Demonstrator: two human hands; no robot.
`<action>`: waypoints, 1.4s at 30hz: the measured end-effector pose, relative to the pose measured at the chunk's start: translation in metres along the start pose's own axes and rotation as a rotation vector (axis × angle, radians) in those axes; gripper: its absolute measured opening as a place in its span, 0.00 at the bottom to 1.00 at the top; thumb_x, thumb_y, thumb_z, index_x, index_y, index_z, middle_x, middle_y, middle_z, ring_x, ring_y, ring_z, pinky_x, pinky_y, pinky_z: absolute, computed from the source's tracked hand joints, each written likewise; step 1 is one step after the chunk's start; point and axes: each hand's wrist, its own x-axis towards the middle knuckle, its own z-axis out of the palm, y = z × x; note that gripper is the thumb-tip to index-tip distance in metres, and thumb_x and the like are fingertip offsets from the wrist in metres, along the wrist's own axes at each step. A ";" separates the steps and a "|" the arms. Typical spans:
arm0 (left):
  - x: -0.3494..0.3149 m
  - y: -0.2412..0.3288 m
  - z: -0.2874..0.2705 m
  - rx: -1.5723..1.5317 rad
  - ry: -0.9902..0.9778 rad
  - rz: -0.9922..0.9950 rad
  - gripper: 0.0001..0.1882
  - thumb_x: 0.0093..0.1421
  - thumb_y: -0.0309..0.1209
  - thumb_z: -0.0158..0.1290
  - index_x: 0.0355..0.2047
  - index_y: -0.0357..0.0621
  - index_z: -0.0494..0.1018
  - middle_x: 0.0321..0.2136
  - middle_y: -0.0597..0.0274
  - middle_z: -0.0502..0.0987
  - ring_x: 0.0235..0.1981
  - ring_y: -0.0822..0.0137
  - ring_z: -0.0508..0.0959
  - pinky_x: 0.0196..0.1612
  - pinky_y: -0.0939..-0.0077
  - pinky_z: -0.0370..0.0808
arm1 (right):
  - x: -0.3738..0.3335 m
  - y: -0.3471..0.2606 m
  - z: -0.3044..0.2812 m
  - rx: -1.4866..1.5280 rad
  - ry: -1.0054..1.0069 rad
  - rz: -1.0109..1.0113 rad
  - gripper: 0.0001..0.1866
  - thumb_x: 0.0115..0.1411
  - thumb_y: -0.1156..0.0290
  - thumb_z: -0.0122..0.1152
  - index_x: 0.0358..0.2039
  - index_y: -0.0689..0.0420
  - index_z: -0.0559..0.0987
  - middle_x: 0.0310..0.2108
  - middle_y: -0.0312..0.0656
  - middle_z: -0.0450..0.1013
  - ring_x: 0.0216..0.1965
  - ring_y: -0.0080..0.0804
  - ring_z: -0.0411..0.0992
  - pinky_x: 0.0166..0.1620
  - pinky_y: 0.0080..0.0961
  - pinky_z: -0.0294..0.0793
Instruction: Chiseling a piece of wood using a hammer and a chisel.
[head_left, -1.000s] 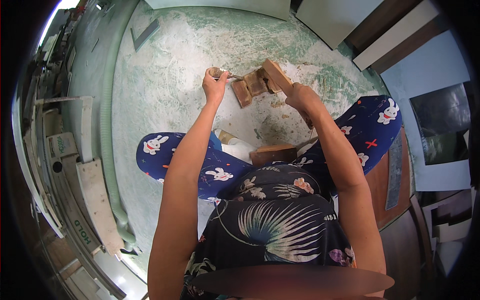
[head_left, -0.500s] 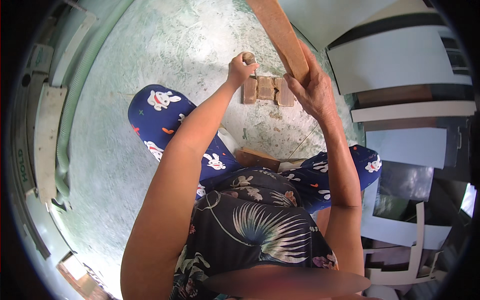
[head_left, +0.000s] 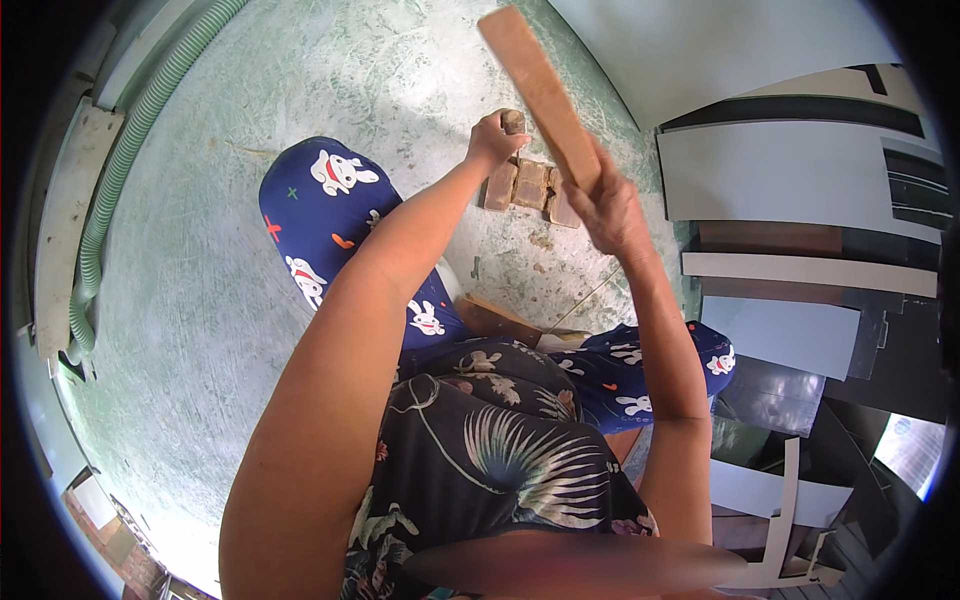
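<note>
My left hand (head_left: 490,144) is wrapped round the round wooden handle (head_left: 513,122) of a chisel-like tool held upright. Its thin shank goes down toward the far edge of a small worn wooden block (head_left: 530,184) on the floor; the tip is too small to make out. A similar block piece (head_left: 499,187) adjoins it on the left, and another (head_left: 562,206) lies on the right, partly behind my right hand. My right hand (head_left: 612,208) grips one end of a flat wooden bat (head_left: 540,88), which slants up and left, just right of the handle.
I sit low with knees spread, and a brown wooden board (head_left: 500,318) lies between my legs. Flat panels (head_left: 790,170) are stacked along the right. A ribbed green hose (head_left: 135,140) runs down the left side over the stained concrete floor (head_left: 190,300).
The bat has come down, and its far end now shows within the picture. My left hand still holds the tool at the blocks. The whole view has tilted slightly.
</note>
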 end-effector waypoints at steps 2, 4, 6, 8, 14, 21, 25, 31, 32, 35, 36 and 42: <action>-0.003 0.007 0.005 0.213 0.061 0.041 0.15 0.50 0.31 0.61 0.38 0.38 0.76 0.32 0.53 0.81 0.36 0.62 0.82 0.39 0.71 0.77 | -0.003 -0.002 0.000 -0.128 -0.073 0.100 0.35 0.53 0.65 0.61 0.62 0.54 0.63 0.35 0.58 0.76 0.38 0.50 0.77 0.43 0.39 0.75; -0.007 0.015 0.007 0.279 0.075 0.050 0.13 0.51 0.29 0.59 0.37 0.38 0.75 0.34 0.50 0.80 0.40 0.59 0.81 0.43 0.70 0.77 | -0.001 0.011 0.005 -0.247 -0.173 0.084 0.34 0.53 0.64 0.61 0.61 0.55 0.65 0.35 0.59 0.76 0.39 0.50 0.77 0.45 0.39 0.74; -0.010 0.022 0.008 0.134 0.044 0.040 0.12 0.52 0.29 0.60 0.36 0.38 0.74 0.32 0.53 0.80 0.37 0.62 0.81 0.40 0.71 0.77 | -0.005 0.014 0.001 -0.231 -0.141 0.111 0.34 0.53 0.64 0.61 0.61 0.55 0.66 0.35 0.59 0.76 0.39 0.51 0.77 0.45 0.39 0.74; 0.000 0.009 0.001 0.013 0.024 -0.009 0.13 0.51 0.28 0.62 0.37 0.39 0.74 0.31 0.57 0.80 0.34 0.67 0.81 0.39 0.73 0.77 | -0.008 0.005 -0.003 -0.125 -0.050 0.163 0.34 0.53 0.65 0.60 0.61 0.56 0.65 0.36 0.59 0.76 0.40 0.50 0.77 0.46 0.38 0.74; -0.002 0.019 0.006 0.094 0.008 0.076 0.20 0.50 0.31 0.64 0.42 0.42 0.73 0.37 0.56 0.80 0.42 0.60 0.80 0.46 0.69 0.75 | -0.030 0.006 -0.020 0.042 0.099 0.288 0.34 0.54 0.67 0.60 0.62 0.57 0.64 0.41 0.59 0.76 0.44 0.45 0.77 0.48 0.36 0.74; -0.005 0.022 0.010 0.169 -0.004 0.098 0.17 0.51 0.29 0.64 0.40 0.40 0.74 0.33 0.59 0.80 0.35 0.66 0.79 0.42 0.71 0.75 | -0.050 0.027 -0.020 0.061 0.177 0.300 0.34 0.54 0.67 0.60 0.61 0.61 0.65 0.42 0.58 0.76 0.44 0.43 0.77 0.49 0.37 0.74; -0.009 0.026 0.012 0.108 -0.016 0.111 0.17 0.51 0.30 0.64 0.40 0.41 0.74 0.33 0.57 0.80 0.36 0.64 0.80 0.42 0.70 0.75 | -0.053 0.021 -0.021 0.113 0.175 0.351 0.33 0.54 0.67 0.60 0.61 0.61 0.66 0.43 0.57 0.76 0.45 0.43 0.77 0.49 0.36 0.74; -0.009 0.021 0.013 0.199 -0.006 0.138 0.19 0.50 0.32 0.63 0.42 0.41 0.74 0.34 0.55 0.80 0.36 0.61 0.80 0.41 0.70 0.76 | -0.048 0.004 -0.019 0.201 0.242 0.190 0.34 0.53 0.69 0.61 0.62 0.60 0.64 0.44 0.56 0.76 0.45 0.40 0.76 0.49 0.35 0.74; -0.009 0.020 0.012 0.162 -0.015 0.194 0.19 0.51 0.32 0.63 0.42 0.41 0.74 0.34 0.55 0.80 0.36 0.61 0.80 0.40 0.69 0.76 | -0.047 -0.002 -0.016 0.232 0.257 0.173 0.35 0.53 0.69 0.61 0.62 0.59 0.64 0.44 0.55 0.76 0.45 0.39 0.76 0.49 0.35 0.74; -0.014 0.024 0.015 0.140 -0.055 0.210 0.18 0.51 0.33 0.62 0.41 0.41 0.74 0.34 0.56 0.80 0.36 0.61 0.80 0.40 0.69 0.76 | -0.044 0.002 0.000 0.257 0.244 0.154 0.35 0.53 0.69 0.62 0.62 0.58 0.63 0.44 0.54 0.76 0.45 0.40 0.76 0.49 0.34 0.74; -0.015 0.027 0.016 0.141 -0.058 0.210 0.18 0.51 0.33 0.62 0.41 0.41 0.74 0.34 0.56 0.80 0.36 0.61 0.80 0.40 0.69 0.76 | -0.043 0.011 0.007 0.252 0.214 0.148 0.35 0.53 0.69 0.62 0.62 0.56 0.63 0.45 0.55 0.76 0.45 0.41 0.77 0.49 0.34 0.74; -0.017 0.025 0.022 0.073 -0.079 0.146 0.22 0.49 0.35 0.63 0.45 0.42 0.75 0.36 0.56 0.81 0.39 0.61 0.81 0.43 0.71 0.76 | -0.037 0.015 0.008 -0.077 0.021 0.265 0.34 0.55 0.66 0.62 0.62 0.50 0.63 0.42 0.57 0.76 0.44 0.51 0.76 0.48 0.37 0.74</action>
